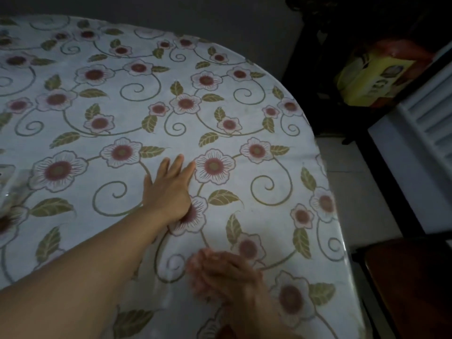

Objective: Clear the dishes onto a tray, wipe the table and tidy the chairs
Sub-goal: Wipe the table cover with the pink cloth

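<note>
A round table [244, 143] under a white floral cover fills most of the view. My left hand [168, 189] lies flat on the cover near the middle, its fingers straight and spread, pointing away from me. My right hand [227, 277] is nearer to me at the bottom centre, blurred by motion. Its fingers curl down over something small and pinkish, apparently a cloth [197, 267], pressed against the table. No dishes or tray appear on the visible part of the table.
A blurred transparent object [12, 184] sits at the table's left edge. A brown wooden chair seat [406, 289] stands by the table at the lower right. Behind it are a white louvred panel [430, 123] and a dark shelf holding a yellow box [374, 79].
</note>
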Demonstrator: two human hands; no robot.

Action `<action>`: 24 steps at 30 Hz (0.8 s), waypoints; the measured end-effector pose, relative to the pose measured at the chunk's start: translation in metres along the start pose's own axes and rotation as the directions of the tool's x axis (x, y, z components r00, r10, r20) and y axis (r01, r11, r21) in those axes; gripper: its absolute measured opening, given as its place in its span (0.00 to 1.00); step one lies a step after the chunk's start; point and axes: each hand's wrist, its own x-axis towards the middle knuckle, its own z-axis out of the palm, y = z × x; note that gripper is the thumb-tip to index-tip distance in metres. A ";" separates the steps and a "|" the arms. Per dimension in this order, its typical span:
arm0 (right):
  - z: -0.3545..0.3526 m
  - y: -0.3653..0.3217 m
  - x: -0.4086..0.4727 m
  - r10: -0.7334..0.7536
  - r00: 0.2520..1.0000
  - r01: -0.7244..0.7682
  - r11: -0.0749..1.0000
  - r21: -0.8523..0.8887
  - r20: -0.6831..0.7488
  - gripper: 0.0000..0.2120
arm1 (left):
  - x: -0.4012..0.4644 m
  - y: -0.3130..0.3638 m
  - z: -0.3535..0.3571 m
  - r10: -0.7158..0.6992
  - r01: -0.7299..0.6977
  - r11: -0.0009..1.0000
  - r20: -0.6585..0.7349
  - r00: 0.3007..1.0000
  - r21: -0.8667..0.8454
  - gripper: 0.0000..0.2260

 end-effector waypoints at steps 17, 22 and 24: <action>0.052 -0.061 -0.035 0.311 0.950 -0.311 0.950 0.009 -0.029 0.16 | -0.098 -0.037 0.017 0.075 -0.079 0.992 -0.052 0.996 -0.094 0.27; 0.017 -0.010 0.093 0.199 0.945 -0.242 0.960 -0.144 -0.259 0.14 | -0.110 -0.104 0.002 -0.154 0.137 0.985 -0.190 0.970 -0.101 0.28; 0.033 0.004 0.129 0.331 0.911 -0.370 0.919 -0.136 -0.245 0.15 | -0.109 -0.127 -0.001 -0.238 0.225 0.970 -0.182 0.954 -0.087 0.27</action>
